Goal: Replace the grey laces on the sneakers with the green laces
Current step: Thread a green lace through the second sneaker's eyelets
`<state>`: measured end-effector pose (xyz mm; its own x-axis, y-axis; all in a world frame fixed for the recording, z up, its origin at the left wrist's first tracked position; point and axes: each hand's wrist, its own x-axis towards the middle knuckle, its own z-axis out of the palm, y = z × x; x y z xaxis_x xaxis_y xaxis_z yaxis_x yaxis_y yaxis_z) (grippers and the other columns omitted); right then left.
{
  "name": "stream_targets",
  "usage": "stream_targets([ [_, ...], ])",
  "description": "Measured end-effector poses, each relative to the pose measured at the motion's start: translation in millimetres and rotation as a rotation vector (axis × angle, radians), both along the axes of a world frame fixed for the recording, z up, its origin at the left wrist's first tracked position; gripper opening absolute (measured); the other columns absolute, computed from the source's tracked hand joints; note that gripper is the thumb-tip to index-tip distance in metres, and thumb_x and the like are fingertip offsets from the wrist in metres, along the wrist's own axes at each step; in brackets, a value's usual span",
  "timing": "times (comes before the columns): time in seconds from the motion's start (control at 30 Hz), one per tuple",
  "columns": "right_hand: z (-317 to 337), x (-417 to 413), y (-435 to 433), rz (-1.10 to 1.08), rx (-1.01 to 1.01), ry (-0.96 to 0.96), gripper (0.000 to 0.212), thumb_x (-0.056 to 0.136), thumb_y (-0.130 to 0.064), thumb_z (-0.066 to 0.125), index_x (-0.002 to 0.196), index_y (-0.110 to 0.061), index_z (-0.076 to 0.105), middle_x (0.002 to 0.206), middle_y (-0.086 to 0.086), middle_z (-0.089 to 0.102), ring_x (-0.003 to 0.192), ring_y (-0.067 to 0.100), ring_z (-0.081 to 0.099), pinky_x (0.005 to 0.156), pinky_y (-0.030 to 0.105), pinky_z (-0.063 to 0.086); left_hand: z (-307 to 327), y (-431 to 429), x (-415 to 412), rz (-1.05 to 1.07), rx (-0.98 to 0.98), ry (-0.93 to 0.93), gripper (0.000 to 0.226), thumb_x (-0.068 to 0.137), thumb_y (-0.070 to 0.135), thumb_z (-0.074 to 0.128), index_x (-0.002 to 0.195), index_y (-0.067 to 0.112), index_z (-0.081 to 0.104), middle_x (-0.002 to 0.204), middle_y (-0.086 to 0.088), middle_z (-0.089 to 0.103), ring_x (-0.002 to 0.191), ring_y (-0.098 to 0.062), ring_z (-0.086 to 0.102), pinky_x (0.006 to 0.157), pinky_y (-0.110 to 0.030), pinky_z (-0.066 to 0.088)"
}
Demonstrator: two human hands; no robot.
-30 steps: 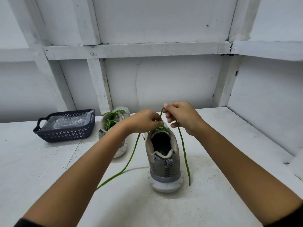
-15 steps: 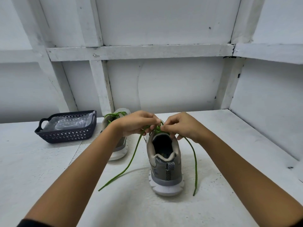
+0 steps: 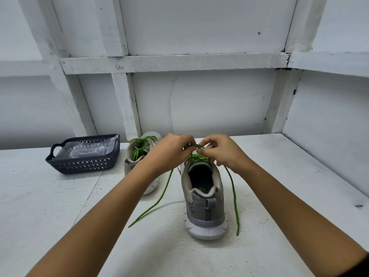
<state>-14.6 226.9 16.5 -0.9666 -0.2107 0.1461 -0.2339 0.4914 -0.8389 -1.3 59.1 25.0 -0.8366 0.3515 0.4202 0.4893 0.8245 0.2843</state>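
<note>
L hand (image 3: 171, 149) & R hand (image 3: 221, 150) meet fingertip to fingertip above the near sneaker (image 3: 203, 194), both curled tight, pinching the green lace (image 3: 196, 146) at a small loop between them. Below the hands the sneaker stands heel toward the viewer on the white table (image 3: 60, 206); one loose lace end trails down-left under the L wrist, the other hangs down past the R wrist. Left of the L hand, 2nd sneaker (image 3: 139, 156) w/ green lacing. Further left, dark basket (image 3: 83, 164) holding clear plastic.
</note>
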Motion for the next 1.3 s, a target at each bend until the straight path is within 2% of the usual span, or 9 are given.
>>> stream_targets([
  [0.27,2.9,0.1,-5.4,-0.035,0.029,0.076,0.010,0.086,-0.014,0.061,0.082,-0.018,0.052,0.068,0.008,0.063,0.045,0.012,0.056,0.048,0.025,0.045,-9.4,3.5,-1.0,-0.009,0.238,-0.038,0.015,0.089,0.028,0.063,0.096,0.016,0.068,0.071,0.012,0.058,0.063,0.001,0.051,0.058,-0.008,0.036],
  [0.53,10.7,0.5,1.8,0.113,-0.023,-0.143,0.016,0.085,-0.020,0.068,0.075,-0.017,0.056,0.068,-0.003,0.057,0.049,0.004,0.054,0.050,0.020,0.041,-14.3,3.0,-3.7,0.023,0.284,-0.042,0.010,0.090,0.024,0.061,0.095,0.017,0.067,0.075,0.010,0.062,0.067,-0.009,0.055,0.062,-0.021,0.041],
  [0.6,12.9,1.5,2.5,0.131,-0.010,-0.164,0.005,0.088,-0.021,0.065,0.087,-0.016,0.066,0.074,-0.001,0.059,0.058,0.008,0.055,0.053,0.021,0.044,-14.9,0.8,-5.3,0.008,0.312,-0.044,0.010,0.089,0.023,0.062,0.094,0.015,0.067,0.070,0.014,0.058,0.063,-0.006,0.054,0.060,-0.017,0.040],
  [0.8,13.6,-5.7,2.6,-0.080,0.038,-0.118,0.042,0.093,-0.008,0.040,0.127,-0.024,0.059,0.091,-0.004,0.062,0.087,0.021,0.058,0.075,0.031,0.051,-16.5,-4.6,-7.2,-0.002,0.358,-0.080,0.004,0.090,0.022,0.061,0.088,0.020,0.063,0.069,0.015,0.058,0.062,-0.004,0.053,0.061,-0.020,0.042],
  [0.9,13.7,-13.1,10.0,-0.178,-0.202,-0.204,0.047,0.094,-0.007,0.039,0.139,-0.018,0.045,0.079,0.002,0.054,0.066,0.015,0.050,0.059,0.026,0.047,-14.8,-5.8,-6.5,-0.011,0.377,-0.118,0.004,0.090,0.022,0.061,0.087,0.023,0.062,0.071,0.013,0.059,0.063,-0.005,0.054,0.065,-0.024,0.045],
  [1.0,11.7,-19.4,17.4,-0.239,-0.377,-0.217,0.050,0.095,-0.005,0.038,0.144,-0.009,0.034,0.113,0.013,0.057,0.090,0.021,0.061,0.073,0.033,0.054,-14.4,-7.4,-7.0,-0.012,0.386,-0.138,0.004,0.091,0.022,0.061,0.087,0.023,0.062,0.072,0.012,0.060,0.064,-0.003,0.054,0.067,-0.026,0.046],
  [1.1,8.0,-19.3,20.4,-0.295,-0.302,-0.219,0.039,0.095,-0.010,0.041,0.133,-0.003,0.048,0.118,0.013,0.056,0.107,0.028,0.060,0.084,0.039,0.053,-15.3,-8.7,-7.8,-0.010,0.392,-0.150,0.003,0.091,0.023,0.061,0.088,0.024,0.062,0.073,0.013,0.060,0.065,-0.001,0.053,0.066,-0.025,0.046],
  [1.2,8.4,-9.9,17.8,-0.219,-0.117,-0.256,0.023,0.096,-0.019,0.045,0.092,-0.007,0.064,0.078,0.007,0.062,0.065,0.018,0.060,0.059,0.026,0.049,-15.2,-8.1,-8.4,-0.007,0.393,-0.147,0.003,0.090,0.025,0.061,0.088,0.026,0.062,0.074,0.015,0.061,0.065,0.002,0.054,0.063,-0.019,0.043],
  [1.3,6.2,-6.3,9.0,-0.117,0.094,-0.004,0.022,0.095,-0.021,0.051,0.086,-0.009,0.067,0.071,-0.002,0.061,0.063,0.012,0.057,0.058,0.023,0.045,-14.1,-6.6,-9.1,-0.012,0.395,-0.145,0.001,0.089,0.026,0.063,0.089,0.026,0.064,0.075,0.014,0.062,0.064,0.003,0.055,0.061,-0.014,0.041],
])
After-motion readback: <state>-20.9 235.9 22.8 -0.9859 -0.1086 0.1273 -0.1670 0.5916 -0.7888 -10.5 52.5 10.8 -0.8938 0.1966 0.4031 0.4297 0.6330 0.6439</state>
